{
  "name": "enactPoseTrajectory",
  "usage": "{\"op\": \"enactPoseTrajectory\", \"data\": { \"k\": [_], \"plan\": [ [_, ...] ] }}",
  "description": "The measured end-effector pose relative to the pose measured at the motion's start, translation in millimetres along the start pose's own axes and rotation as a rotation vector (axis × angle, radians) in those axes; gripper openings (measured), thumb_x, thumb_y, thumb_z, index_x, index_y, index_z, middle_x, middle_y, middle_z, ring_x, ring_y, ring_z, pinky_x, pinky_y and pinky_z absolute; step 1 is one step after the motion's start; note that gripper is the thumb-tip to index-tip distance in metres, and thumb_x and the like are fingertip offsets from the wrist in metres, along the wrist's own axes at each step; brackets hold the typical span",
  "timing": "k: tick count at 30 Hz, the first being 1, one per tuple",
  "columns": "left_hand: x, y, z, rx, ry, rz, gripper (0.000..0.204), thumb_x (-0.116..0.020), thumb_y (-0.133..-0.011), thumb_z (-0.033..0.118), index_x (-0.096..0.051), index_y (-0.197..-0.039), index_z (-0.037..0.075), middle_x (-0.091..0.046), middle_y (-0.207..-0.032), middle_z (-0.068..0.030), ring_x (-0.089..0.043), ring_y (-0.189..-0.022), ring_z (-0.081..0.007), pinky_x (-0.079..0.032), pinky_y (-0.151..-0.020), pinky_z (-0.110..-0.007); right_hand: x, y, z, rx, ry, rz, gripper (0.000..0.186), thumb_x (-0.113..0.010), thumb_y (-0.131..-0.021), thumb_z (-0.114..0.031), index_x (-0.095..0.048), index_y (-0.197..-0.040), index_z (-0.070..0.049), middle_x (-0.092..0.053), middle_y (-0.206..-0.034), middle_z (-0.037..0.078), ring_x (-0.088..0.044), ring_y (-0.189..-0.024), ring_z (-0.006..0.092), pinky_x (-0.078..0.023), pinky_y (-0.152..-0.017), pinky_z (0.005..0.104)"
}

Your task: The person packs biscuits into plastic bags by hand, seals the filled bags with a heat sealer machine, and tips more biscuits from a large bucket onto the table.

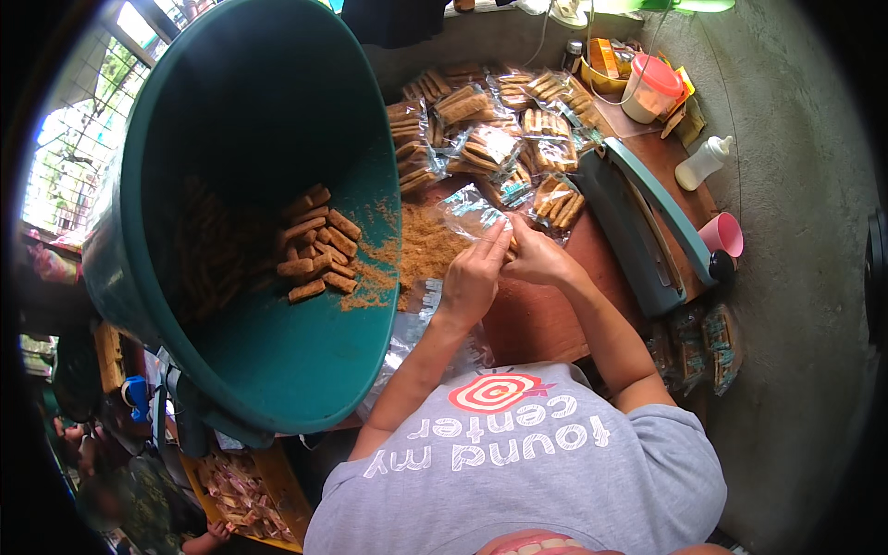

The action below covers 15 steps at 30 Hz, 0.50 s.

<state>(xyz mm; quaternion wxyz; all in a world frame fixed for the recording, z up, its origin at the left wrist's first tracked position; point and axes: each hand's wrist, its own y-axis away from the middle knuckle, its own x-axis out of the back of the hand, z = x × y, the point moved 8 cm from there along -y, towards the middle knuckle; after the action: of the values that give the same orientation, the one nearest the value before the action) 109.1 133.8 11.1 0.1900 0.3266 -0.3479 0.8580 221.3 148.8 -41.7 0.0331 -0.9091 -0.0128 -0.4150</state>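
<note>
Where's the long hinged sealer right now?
In the head view, the sealer is right of the person's right hand, between the packed bags and the pink cup.

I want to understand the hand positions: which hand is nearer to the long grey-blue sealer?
Right. The right hand is left of the sealer; the left hand is farther left, beside the brown crumbs.

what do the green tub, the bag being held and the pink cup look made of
Green tub: probably plastic, smooth with a soft sheen and one even colour. Clear bag: likely thin plastic film, see-through, crinkled and catching glare. Pink cup: perhaps plastic, smooth and evenly coloured, but hard to be sure.
</note>
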Motion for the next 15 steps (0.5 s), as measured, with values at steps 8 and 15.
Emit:
{"op": "enactPoseTrajectory", "data": {
  "k": [8,15],
  "plan": [
    [-2,9,8,-0.057,0.047,-0.035,0.048,-0.055,-0.073,-0.008,-0.053,-0.120,0.002,-0.052,-0.126,-0.0149,-0.058,-0.102,-0.0332,-0.049,-0.083,-0.037,-12,8,-7,-0.275,-0.773,-0.482,0.059,-0.064,-0.070,-0.008,-0.037,-0.122,-0.003,-0.053,-0.082,0.008,-0.051,-0.061,0.0089,-0.041,-0.046,0.0235],
    [10,9,4,-0.020,0.081,0.059,0.050,-0.054,-0.073,-0.007,-0.052,-0.122,0.003,-0.051,-0.127,-0.0145,-0.058,-0.103,-0.0311,-0.049,-0.084,-0.037,-2,12,-17,-0.220,-0.923,-0.411,0.091,-0.068,-0.075,-0.006,-0.010,-0.144,-0.010,-0.049,-0.112,0.009,-0.055,-0.081,0.0113,-0.052,-0.057,0.0253]
  ]
}}
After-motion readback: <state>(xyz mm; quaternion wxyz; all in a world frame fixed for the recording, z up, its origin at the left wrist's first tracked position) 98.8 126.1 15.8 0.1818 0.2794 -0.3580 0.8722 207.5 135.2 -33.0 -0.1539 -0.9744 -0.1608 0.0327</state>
